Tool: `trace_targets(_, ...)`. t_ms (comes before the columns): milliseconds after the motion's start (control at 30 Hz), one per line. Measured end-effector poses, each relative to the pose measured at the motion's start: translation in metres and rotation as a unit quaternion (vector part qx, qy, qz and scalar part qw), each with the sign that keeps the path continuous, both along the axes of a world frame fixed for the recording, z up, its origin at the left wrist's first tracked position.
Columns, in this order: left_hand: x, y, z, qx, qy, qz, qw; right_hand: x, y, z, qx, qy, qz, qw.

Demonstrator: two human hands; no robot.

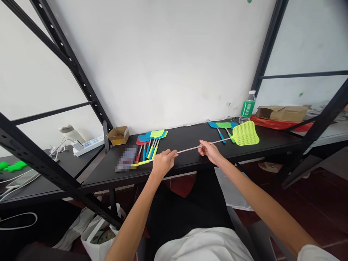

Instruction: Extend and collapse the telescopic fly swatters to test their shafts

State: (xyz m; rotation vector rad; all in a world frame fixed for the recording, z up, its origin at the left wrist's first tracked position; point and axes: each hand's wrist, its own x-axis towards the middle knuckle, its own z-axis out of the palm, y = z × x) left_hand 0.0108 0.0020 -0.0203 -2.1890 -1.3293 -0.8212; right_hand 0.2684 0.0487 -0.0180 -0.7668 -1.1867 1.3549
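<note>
A yellow-green fly swatter (246,133) with a long metal rod is held level above the front of the black table. My left hand (164,161) is closed round the rod near its yellow handle, which points left. Farther right, my right hand (210,151) pinches the same rod, nearer the perforated head. Beyond my left hand lies a row of several fly swatters (151,140) with blue, red, yellow and green parts. Behind the rod on the right, a few blue and green swatters (224,125) lie together.
A small open cardboard box (118,136) sits at the back left, with a blurred-out object (127,158) in front. A water bottle (247,107) and a larger cardboard box (282,113) stand back right. Black shelf posts (73,69) flank the table (102,174). A white power strip (89,145) lies left.
</note>
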Motion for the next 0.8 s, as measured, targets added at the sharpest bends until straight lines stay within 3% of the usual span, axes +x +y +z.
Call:
trace_targets(367,0.0028,-0.0018,0.0019,-0.001,-0.022,0.035,0.999,0.0011,-0.0009,0.0018,-0.003,-0.004,0.003,1.000)
trace_targets(600,0.0038,-0.0014,0.0046,-0.007,-0.032,0.005,0.999,0.0025,-0.0017,0.0017,0.005,-0.009,0.016,1.000)
trace_targets(800,0.0036,0.0001,0.0069,0.032,0.003,-0.021,0.999,0.0017,-0.0011,0.0019,0.002,0.012,0.012,1.000)
